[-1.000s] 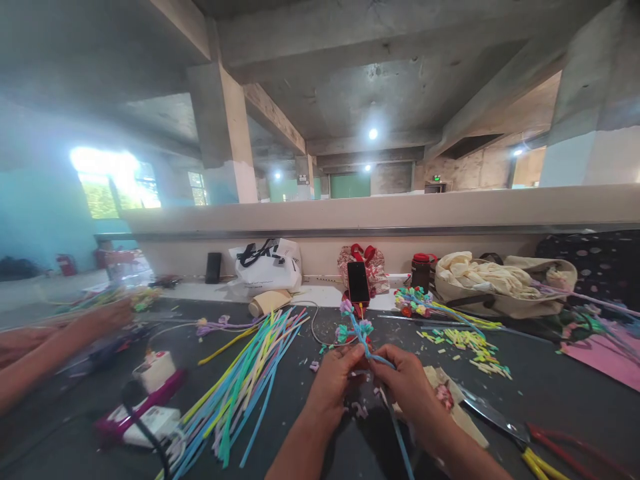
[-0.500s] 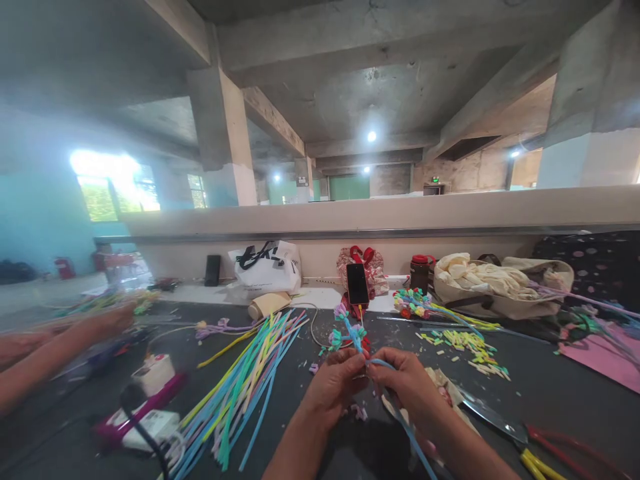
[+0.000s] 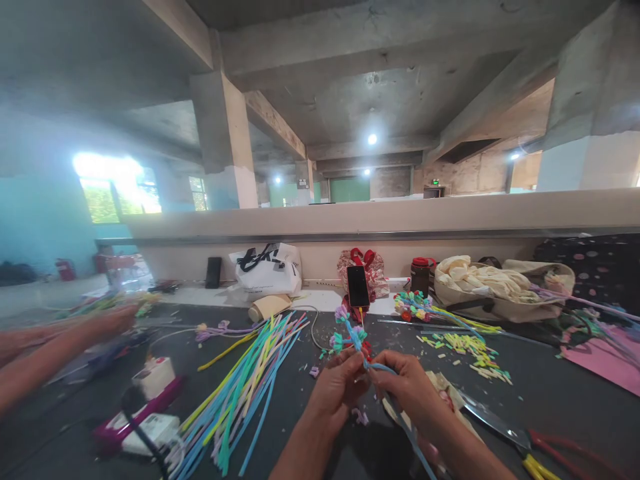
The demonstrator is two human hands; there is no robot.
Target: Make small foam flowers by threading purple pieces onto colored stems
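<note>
Both hands meet at the middle front, over the dark tabletop. My left hand [image 3: 333,390] pinches the blue stem of a small pipe-cleaner flower sprig [image 3: 353,335], just below its lilac and mint blossoms. My right hand [image 3: 403,383] is closed on a long blue pipe cleaner [image 3: 413,440], which joins the sprig at my fingertips and trails down toward the front edge. Where the two meet is partly hidden by the fingers. Lilac scraps [image 3: 360,417] lie under my hands.
Left lies a fan of pastel pipe cleaners [image 3: 250,387], beyond a power strip [image 3: 135,417]. A phone [image 3: 357,285] leans at the back. Cut yellow pieces [image 3: 467,350], a finished flower bunch [image 3: 413,303] and scissors [image 3: 500,423] are right. A co-worker's arms [image 3: 65,353] reach in from the left.
My hands stay almost in place, with small finger shifts at the blue stem. The co-worker's hand at the left has moved slightly.
</note>
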